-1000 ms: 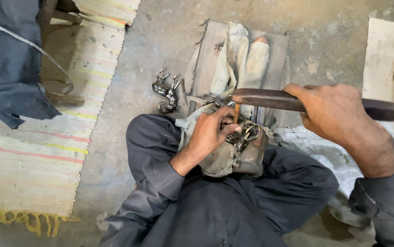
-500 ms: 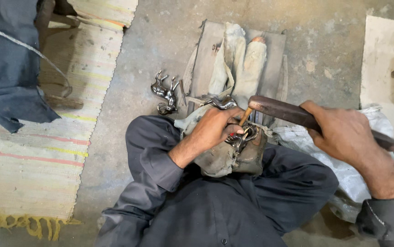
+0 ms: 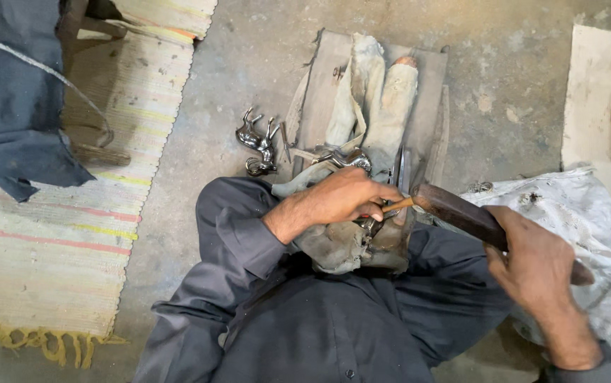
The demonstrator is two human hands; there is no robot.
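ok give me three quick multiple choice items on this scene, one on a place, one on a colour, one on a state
1. Where do the shiny metal figurines lie?
A. on the concrete floor by the wooden board
B. on the striped mat
C. on the white sack

2. What colour is the person's clothing?
A. white
B. dark grey
C. red

3. What is the right hand doing?
A. resting open
B. gripping a dark wooden bat
C. holding cloth

A: they lie on the floor left of the board.
B: the sleeve is dark grey.
B: it is closed round the bat, against the thin tool in the left hand.
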